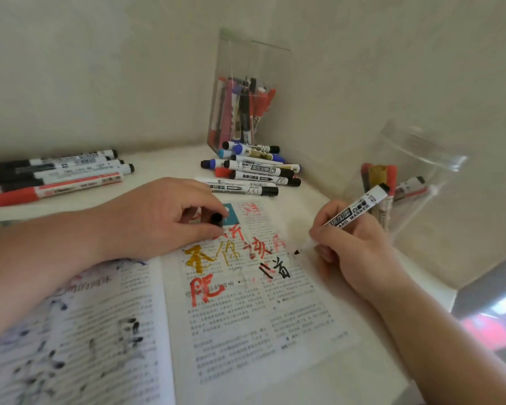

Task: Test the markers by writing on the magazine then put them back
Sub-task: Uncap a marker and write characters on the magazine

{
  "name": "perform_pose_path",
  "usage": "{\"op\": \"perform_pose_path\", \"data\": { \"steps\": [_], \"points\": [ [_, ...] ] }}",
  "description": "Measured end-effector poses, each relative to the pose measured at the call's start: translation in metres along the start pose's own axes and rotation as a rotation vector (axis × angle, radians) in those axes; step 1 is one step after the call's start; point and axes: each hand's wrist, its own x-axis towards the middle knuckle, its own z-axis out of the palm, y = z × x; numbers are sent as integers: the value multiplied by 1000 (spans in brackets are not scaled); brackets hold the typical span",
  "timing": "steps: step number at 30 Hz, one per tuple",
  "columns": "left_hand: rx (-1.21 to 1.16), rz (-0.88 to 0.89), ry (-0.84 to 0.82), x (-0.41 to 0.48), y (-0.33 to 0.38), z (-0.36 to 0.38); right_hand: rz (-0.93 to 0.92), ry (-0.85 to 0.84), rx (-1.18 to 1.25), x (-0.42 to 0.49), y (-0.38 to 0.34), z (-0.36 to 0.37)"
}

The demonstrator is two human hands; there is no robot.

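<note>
Standing clear box (253,58) holds markers (240,112); right fingers (323,230) pinch black marker (354,211), left fingers (203,198) pinch cap (216,219).

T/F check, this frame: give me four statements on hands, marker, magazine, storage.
1. The right hand holds an uncapped black marker, tip near the magazine. True.
2. The left hand is empty. False: it pinches a black cap.
3. The magazine is closed. False: it lies open, with red, gold and black writing on it.
4. Several markers stand in the clear box at the back. True.
</note>
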Motion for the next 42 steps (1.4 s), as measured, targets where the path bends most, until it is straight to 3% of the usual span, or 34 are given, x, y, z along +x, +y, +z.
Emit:
{"op": "perform_pose_path", "data": {
  "steps": [13,19,23,30,32,35,37,40,42],
  "points": [
    [-10,30,1,3,-2,3,-49,-42,-253,4,8,-2],
    [1,24,6,3,-4,4,-27,-92,-137,2,5,-2],
    [17,13,4,2,-5,4,-38,-28,-112,2,5,-1],
    [12,-11,-5,2,-7,4,-122,106,-427,2,3,1],
    [9,-19,-3,2,-7,5,-79,98,-334,3,4,0],
    [11,-23,-6,3,-7,5,-9,-57,-67,0,5,-1],
    [11,-28,-8,2,-6,4,-16,-98,-120,0,5,-2],
    [14,-30,-11,2,-6,4,-91,18,-360,1,4,0],
    [13,-27,-13,2,-6,4,-103,96,-379,3,5,0]
  ]
}}
